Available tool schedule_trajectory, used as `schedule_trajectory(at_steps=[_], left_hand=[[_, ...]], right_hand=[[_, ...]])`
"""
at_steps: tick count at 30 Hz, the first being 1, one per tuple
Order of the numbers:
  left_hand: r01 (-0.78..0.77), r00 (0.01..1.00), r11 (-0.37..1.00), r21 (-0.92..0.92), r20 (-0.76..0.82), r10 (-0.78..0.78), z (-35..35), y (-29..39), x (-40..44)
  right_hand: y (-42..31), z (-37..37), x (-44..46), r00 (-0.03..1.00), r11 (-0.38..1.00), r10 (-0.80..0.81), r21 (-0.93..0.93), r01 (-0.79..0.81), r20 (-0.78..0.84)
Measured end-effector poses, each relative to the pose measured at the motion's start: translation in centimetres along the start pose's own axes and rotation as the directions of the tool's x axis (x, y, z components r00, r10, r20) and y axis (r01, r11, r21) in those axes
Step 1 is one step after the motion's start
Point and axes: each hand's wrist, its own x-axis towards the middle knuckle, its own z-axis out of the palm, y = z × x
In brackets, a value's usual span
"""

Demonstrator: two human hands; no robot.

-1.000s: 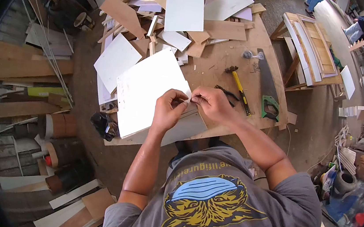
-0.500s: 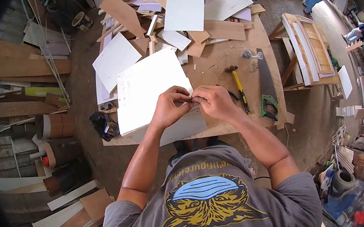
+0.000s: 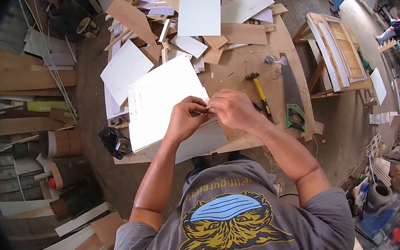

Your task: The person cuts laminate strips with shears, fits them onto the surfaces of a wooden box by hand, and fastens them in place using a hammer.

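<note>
A white board box (image 3: 163, 101) stands at the near edge of the wooden workbench (image 3: 244, 76). At its right corner my left hand (image 3: 186, 116) and my right hand (image 3: 233, 110) meet, with fingertips pinched close together. Whatever lies between the fingers is too small or hidden to make out. Just beyond my right hand, a hammer (image 3: 260, 94) with a yellow and black handle lies on the bench, and a dark tool beside it is partly covered by the hand. Further right rests a handsaw (image 3: 294, 116) with a green handle.
Offcuts of white and brown board (image 3: 199, 15) are heaped at the bench's far side. A small clear plastic bag (image 3: 275, 59) lies near the saw blade. A black bag (image 3: 113, 141) sits at the left corner. A wooden frame (image 3: 339, 54) rests on a stand at right; other people are at the far right.
My right hand has turned and shifted slightly up and left, its fingers still against those of my left hand. The box has hardly moved.
</note>
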Motion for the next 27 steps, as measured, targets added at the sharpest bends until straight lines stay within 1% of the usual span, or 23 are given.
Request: schedule_trajectory(at_steps=[4,7,10,16,19,22,25,27], left_hand=[[0.008,1.0,1.0,0.008,-0.006,-0.008,0.1,0.0,0.0],[-0.03,1.0,0.999,0.029,0.003,0.03,0.1,-0.3,0.2],[-0.038,0.999,0.997,0.067,-0.003,0.039,0.3,-0.7,0.4],[-0.027,1.0,1.0,0.006,-0.01,0.027,0.2,-0.6,0.2],[-0.048,0.999,0.997,-0.058,-0.02,0.047,0.2,-1.0,0.2],[-0.019,1.0,0.995,-0.098,-0.018,0.018,0.2,-0.8,0.1],[-0.007,1.0,0.997,-0.073,-0.007,0.007,0.2,-1.0,0.1],[-0.001,1.0,0.997,-0.074,-0.007,0.0,0.3,-1.3,0.2]], right_hand=[[-0.3,-0.8,0.3,0.999,1.0,-0.02,-0.021,0.021,0.039],[-0.5,-1.3,0.6,0.997,0.998,-0.041,-0.038,0.043,0.059],[-0.3,-1.1,0.8,0.998,1.0,-0.027,0.006,0.027,0.051],[-0.4,-1.1,0.7,0.999,0.996,0.024,0.09,-0.028,0.044],[-0.3,-1.2,0.3,0.995,0.977,0.094,0.195,-0.088,-0.021],[2.6,-0.6,-0.8,0.927,0.868,0.375,0.359,-0.343,-0.02],[9.5,1.9,-3.7,0.867,0.866,0.48,0.231,-0.444,-0.132],[12.0,2.4,-6.0,0.791,0.809,0.588,0.135,-0.573,-0.166]])
